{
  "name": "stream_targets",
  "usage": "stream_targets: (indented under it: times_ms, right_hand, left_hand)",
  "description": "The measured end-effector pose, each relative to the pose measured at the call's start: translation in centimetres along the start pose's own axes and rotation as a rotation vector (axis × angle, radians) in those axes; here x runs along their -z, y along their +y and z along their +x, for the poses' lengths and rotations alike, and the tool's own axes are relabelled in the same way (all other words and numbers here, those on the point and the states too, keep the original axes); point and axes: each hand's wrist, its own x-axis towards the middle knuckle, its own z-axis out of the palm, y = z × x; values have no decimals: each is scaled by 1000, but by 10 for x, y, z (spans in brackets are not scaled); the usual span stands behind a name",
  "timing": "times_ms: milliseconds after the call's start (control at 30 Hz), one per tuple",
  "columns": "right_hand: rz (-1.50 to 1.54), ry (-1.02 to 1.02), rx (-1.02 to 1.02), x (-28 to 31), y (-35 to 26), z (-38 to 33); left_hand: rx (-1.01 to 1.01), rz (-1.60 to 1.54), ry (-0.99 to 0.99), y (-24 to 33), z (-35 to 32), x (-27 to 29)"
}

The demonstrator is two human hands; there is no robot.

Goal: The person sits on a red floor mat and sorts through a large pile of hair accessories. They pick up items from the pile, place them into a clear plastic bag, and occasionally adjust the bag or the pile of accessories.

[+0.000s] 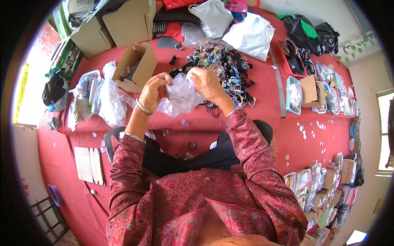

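Over the near edge of the red-covered counter (264,86), in the head view, a clear plastic bag (180,98) is held up between the person's left hand (154,93) and right hand (208,84). The left hand grasps the bag's left side with bent fingers; the right hand pinches its upper right edge, so neither hand is free. Whether the bag's mouth is open, or what it contains, cannot be told through the creased film.

The handling of this bag looks under way and unfinished, as it is not set down. Just beyond it, a large pile of multicoloured looped bands (221,69) lies loose, apparently unsorted and unpacked. To the pile's left, an open cardboard box (147,67) holds contents too unclear to name. Farther right, a light blue basket (293,110) holds clear-wrapped items that seem already packed, though whether they belong to the same work cannot be judged.
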Motion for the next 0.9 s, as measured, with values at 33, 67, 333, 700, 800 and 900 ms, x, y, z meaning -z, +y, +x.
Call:
stream_targets:
  times_ms: [33, 67, 333, 700, 800, 900]
  right_hand:
    - [80, 52, -5, 5, 2, 2]
    - [161, 104, -9, 9, 6, 4]
    - [322, 164, -256, 9, 18, 7]
    - [250, 124, -121, -30, -2, -1]
    - [416, 79, -154, -27, -4, -2]
    - [574, 127, -394, -10, 5, 1]
  left_hand:
    - [-16, 10, 50, 2, 0, 2]
    - [-32, 20, 102, 5, 1, 5]
    - [-167, 312, 500, -14, 20, 49]
    - [135, 330, 312, -30, -1, -17]
    - [-82, 273, 353, -44, 7, 7]
    - [-135, 230, 529, -35, 9, 21]
